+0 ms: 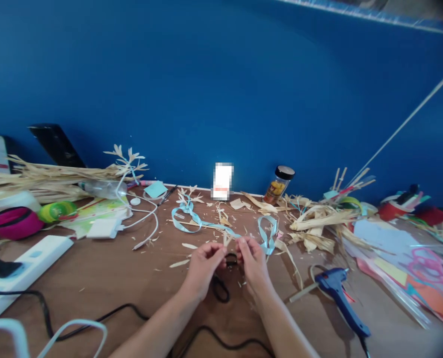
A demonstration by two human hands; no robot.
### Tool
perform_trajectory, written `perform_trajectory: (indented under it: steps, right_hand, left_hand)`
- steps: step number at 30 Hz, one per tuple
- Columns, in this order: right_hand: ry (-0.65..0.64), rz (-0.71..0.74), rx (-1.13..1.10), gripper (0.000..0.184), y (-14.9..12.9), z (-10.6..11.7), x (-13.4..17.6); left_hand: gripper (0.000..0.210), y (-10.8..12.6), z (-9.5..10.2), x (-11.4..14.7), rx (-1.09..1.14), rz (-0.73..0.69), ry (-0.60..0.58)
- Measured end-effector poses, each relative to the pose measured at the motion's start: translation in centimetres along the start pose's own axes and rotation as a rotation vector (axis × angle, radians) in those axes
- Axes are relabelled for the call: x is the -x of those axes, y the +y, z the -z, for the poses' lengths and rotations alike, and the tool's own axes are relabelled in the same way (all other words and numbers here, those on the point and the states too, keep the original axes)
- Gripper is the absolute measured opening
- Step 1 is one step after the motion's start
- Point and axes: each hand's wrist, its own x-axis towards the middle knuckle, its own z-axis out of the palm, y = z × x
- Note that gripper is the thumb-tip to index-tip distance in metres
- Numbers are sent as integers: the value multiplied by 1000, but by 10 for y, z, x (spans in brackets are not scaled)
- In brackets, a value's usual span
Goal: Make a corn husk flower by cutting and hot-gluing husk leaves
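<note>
Centrally, held both hands close together over the brown surface [150, 281], with a narrow gap between the fingertips. Had the left hand [205, 263] pinched, thumb against finger, on a pale strip [225, 240], upright in that gap. Had the right hand [255, 263] pinched at the blue ribbon [216, 226], with its exact hold too small to make out. Saw that ribbon trail leftward to a twisted loop and a pale, flower-like bundle [189, 192]. Noted another blue loop [267, 234] just beyond the right hand. Noticed a black cord [220, 289] coiled below and between both hands. Saw pale scraps [180, 263] strewn all around.

Farther right, had a blue glue gun [337, 286] lying near the right forearm, then a heap of dried husks [314, 223] and, beyond it, colourful plastic sheets [404, 253]. To the left, saw a white adapter [104, 228] with a white cable [156, 219], and nearer, a white power strip [38, 258] with a black plug. At the back, saw a black-lidded jar [278, 186] tilted near the blue wall [221, 84], and a bright, blurred-out rectangle [222, 181] upright against it.
</note>
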Motion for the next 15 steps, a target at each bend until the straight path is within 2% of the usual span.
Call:
perform_trajectory:
  steps: [3,7,11,15]
  right_hand:
    - [21,53,60,25,-1,3,1]
    - [-26,135,188,23,-9,4,5]
    - [-216,204,393,15,-18,2,12]
    - [-410,256,673,1,-21,1,24]
  left_hand:
    - [21,18,4,2,60,-45,61]
    - [23,53,20,10,152,-155,121]
    - [25,72,46,16,197,-260,205]
    - [25,73,69,14,162,-279,298]
